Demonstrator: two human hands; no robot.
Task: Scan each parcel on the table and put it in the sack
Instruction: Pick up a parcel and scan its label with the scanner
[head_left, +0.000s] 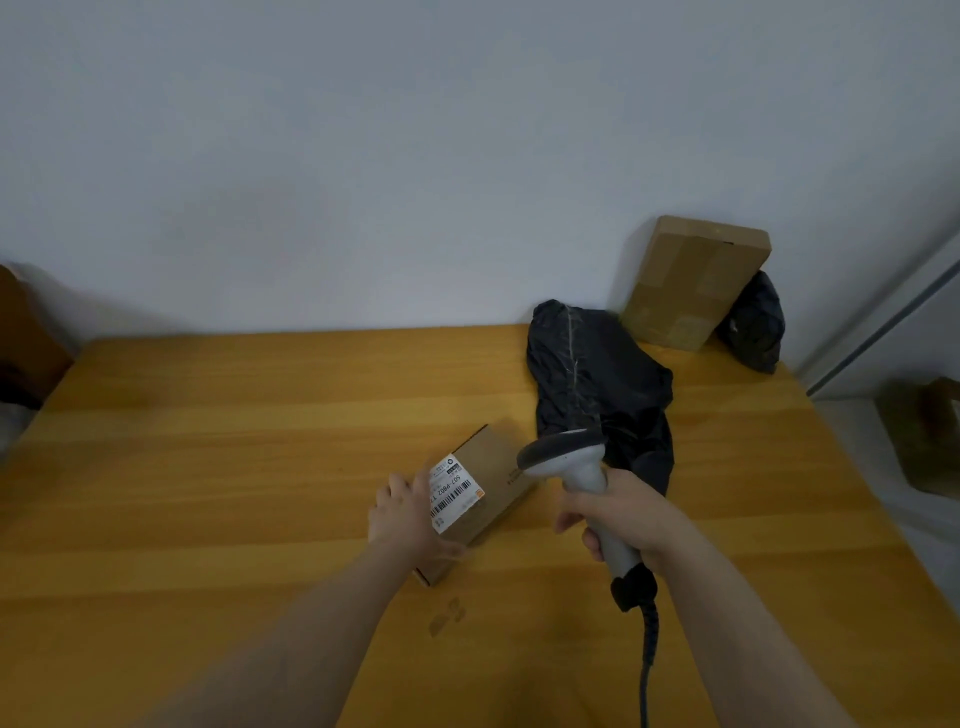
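Note:
A small brown cardboard parcel (491, 483) with a white barcode label lies on the wooden table (234, 441) near the middle. My left hand (410, 517) grips its near left end, thumb along the front edge. My right hand (623, 512) holds the grey handle of a barcode scanner (571, 460), whose dark head points left over the parcel. Its black cable hangs down toward the bottom edge. A black plastic-wrapped parcel (597, 384) lies just behind the scanner. No sack is plainly in view.
A larger brown box (693, 283) leans against the wall at the back right, with another black bag parcel (756, 325) beside it. A brown box (930, 436) sits on the floor to the right. Dark objects lie past the table's left edge.

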